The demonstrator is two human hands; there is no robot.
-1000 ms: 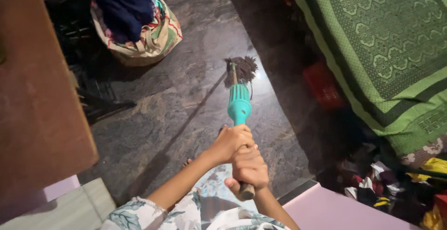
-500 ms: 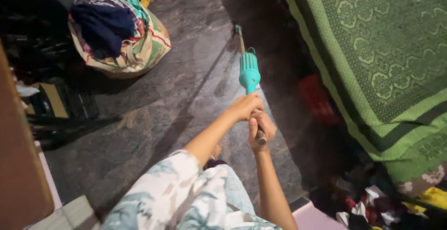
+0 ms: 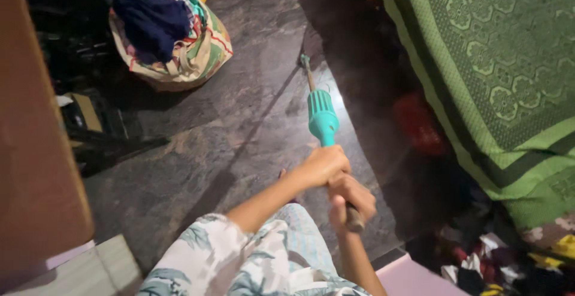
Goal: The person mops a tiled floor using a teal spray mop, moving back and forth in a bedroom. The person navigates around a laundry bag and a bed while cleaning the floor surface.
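Observation:
Both my hands grip a mop handle with a teal plastic collar [image 3: 322, 116]. My left hand [image 3: 322, 165] is wrapped around the shaft just below the collar. My right hand [image 3: 350, 199] is closed around the lower end of the handle, close to my body. The thin shaft [image 3: 307, 74] runs forward and down to the dark stone floor [image 3: 239, 122]. Its head reaches toward the shadow under the bed and is hidden there.
A cloth bundle of mixed clothes [image 3: 171, 32] sits on the floor at the upper left. A bed with a green patterned cover [image 3: 497, 62] fills the right. A red object [image 3: 419, 125] lies under its edge. Wooden furniture [image 3: 36, 152] stands left, loose clothes [image 3: 515, 260] lie lower right.
The mop has been pushed forward and to the right toward the bed; its fringed head, visible a second ago, is out of sight now. My view has shifted with it.

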